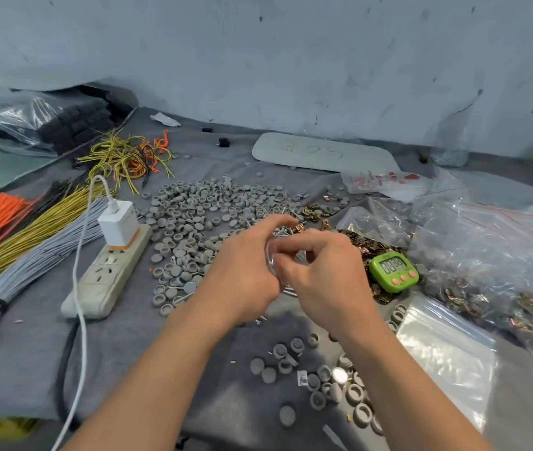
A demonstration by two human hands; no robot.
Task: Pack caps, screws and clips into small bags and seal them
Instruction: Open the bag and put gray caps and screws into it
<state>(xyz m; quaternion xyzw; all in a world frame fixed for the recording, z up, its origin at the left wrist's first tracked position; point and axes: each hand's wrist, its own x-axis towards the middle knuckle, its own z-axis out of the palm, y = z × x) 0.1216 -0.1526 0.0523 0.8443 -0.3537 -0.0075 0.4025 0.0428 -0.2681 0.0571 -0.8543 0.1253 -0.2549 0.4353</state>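
Note:
Both hands meet over the middle of the grey cloth. My left hand (245, 268) and my right hand (320, 271) pinch a small clear bag (273, 262) between them; its contents are hidden by the fingers. A wide heap of grey caps (200, 219) lies beyond the hands. More grey caps (327, 382) are scattered near my right forearm. Screws (286, 229) show just past my fingertips. Brass clips (372, 245) form a pile to the right of the hands.
A green timer (393, 271) sits beside my right hand. A stack of empty clear bags (447, 349) and filled bags (493, 255) lie at the right. A power strip (108, 275) with a white charger, plus wire bundles (24, 242), occupy the left.

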